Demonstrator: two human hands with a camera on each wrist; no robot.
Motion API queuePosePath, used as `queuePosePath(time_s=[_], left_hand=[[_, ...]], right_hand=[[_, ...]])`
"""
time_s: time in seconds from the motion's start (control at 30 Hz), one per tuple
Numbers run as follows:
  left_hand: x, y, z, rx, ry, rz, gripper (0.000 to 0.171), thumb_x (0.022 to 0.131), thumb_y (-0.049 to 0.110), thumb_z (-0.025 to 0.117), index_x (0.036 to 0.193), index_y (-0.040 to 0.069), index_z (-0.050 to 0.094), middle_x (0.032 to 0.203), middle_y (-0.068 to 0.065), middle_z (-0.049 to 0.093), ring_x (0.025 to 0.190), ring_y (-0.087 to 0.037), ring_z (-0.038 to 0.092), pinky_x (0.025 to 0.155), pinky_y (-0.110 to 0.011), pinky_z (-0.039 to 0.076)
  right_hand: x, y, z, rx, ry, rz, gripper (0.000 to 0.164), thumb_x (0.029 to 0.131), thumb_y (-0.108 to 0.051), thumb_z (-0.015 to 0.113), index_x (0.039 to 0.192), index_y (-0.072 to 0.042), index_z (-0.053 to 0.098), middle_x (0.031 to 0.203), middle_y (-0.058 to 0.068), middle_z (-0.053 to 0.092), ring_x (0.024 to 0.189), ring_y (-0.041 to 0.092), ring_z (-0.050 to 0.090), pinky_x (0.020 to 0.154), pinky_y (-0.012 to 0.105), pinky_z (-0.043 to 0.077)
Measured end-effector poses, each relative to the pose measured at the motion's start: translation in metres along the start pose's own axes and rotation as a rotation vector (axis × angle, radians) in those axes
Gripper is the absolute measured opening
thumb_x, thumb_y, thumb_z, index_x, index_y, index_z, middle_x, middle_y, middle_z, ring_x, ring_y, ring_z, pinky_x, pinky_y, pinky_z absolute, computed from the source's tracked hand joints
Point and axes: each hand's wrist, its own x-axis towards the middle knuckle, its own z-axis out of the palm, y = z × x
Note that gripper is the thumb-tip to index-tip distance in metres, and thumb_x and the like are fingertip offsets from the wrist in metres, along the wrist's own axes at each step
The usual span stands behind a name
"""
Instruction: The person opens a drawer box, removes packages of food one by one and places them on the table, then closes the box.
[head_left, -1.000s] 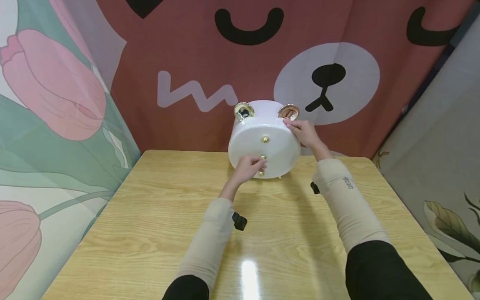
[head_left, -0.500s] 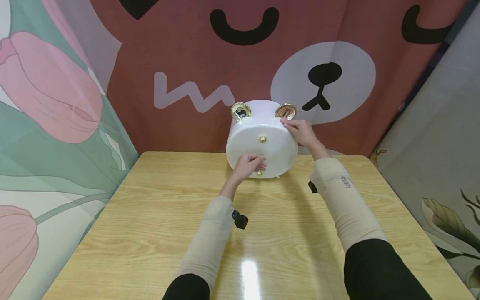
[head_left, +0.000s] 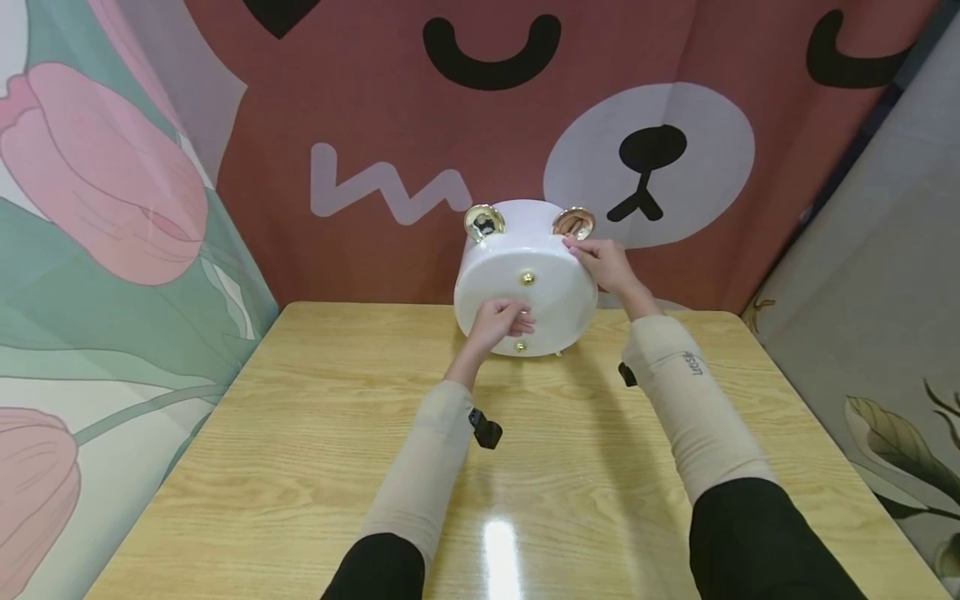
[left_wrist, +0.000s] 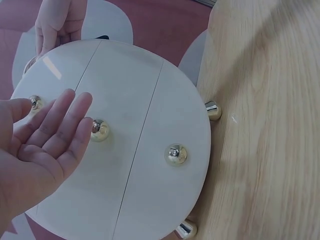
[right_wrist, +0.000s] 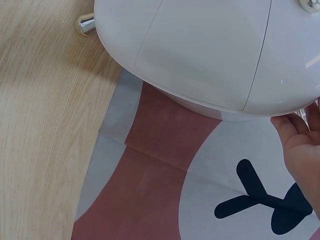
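A round white jewelry box (head_left: 562,308) with drawer seams across its front stands on the table. Two gold ears (head_left: 483,222) top it. Down its front run gold knobs: a top knob (head_left: 527,278), a middle knob (left_wrist: 100,130) and a bottom knob (left_wrist: 176,154). My left hand (head_left: 501,322) hovers before the middle knob, fingers loosely extended and thumb apart, holding nothing. In the left wrist view its fingertips overlap that knob's edge. My right hand (head_left: 609,265) grips the box's upper right edge by the ear, thumb at the front rim (right_wrist: 272,116); its other fingertips are partly hidden.
The box stands near the back edge of the wooden table (head_left: 360,417), on small gold feet (left_wrist: 213,110). Right behind hangs a curtain (head_left: 360,258) with a bear print. Printed cloths flank both sides. A black wrist camera (head_left: 486,429) sits on the left sleeve.
My left hand has risen slightly along the box's front, from around the middle knob toward the top one. The right hand keeps its place by the ear, and the drawers look unchanged.
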Motion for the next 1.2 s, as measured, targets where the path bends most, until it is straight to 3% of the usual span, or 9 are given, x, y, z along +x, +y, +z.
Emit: queuePosePath(time_s=[0.2, 0.5, 0.9, 1.2], left_hand=[[0.004, 0.002, 0.004, -0.029, 0.007, -0.012, 0.032, 0.095, 0.016, 0.042, 0.104, -0.011, 0.058, 0.091, -0.023, 0.063, 0.073, -0.025, 0.065, 0.074, -0.041, 0.049], [0.011, 0.003, -0.001, -0.112, 0.011, -0.107, 0.035, 0.096, 0.021, 0.040, 0.110, -0.006, 0.058, 0.094, -0.020, 0.064, 0.075, -0.021, 0.065, 0.071, -0.033, 0.050], [0.016, 0.011, -0.001, -0.142, -0.012, -0.132, 0.044, 0.097, 0.029, 0.036, 0.114, -0.007, 0.054, 0.100, -0.021, 0.062, 0.086, -0.028, 0.063, 0.076, -0.035, 0.049], [0.022, 0.010, 0.001, -0.165, -0.005, -0.131, 0.046, 0.097, 0.031, 0.037, 0.114, -0.008, 0.053, 0.099, -0.021, 0.062, 0.083, -0.027, 0.064, 0.072, -0.033, 0.050]], right_hand=[[-0.001, 0.001, -0.001, -0.006, -0.004, -0.010, 0.030, 0.092, -0.016, 0.050, 0.117, -0.001, 0.055, 0.121, 0.019, 0.050, 0.109, 0.032, 0.050, 0.082, 0.044, 0.044], [-0.001, 0.001, 0.001, 0.024, 0.002, -0.003, 0.029, 0.091, -0.014, 0.051, 0.117, -0.001, 0.056, 0.121, 0.018, 0.051, 0.108, 0.030, 0.051, 0.082, 0.043, 0.045], [0.000, 0.001, 0.002, 0.016, 0.008, 0.004, 0.029, 0.092, -0.015, 0.051, 0.116, -0.002, 0.057, 0.120, 0.018, 0.052, 0.107, 0.030, 0.051, 0.082, 0.044, 0.045], [-0.001, 0.001, 0.002, 0.018, 0.019, -0.017, 0.028, 0.091, -0.013, 0.051, 0.116, -0.001, 0.057, 0.120, 0.017, 0.051, 0.110, 0.030, 0.049, 0.084, 0.043, 0.043]])
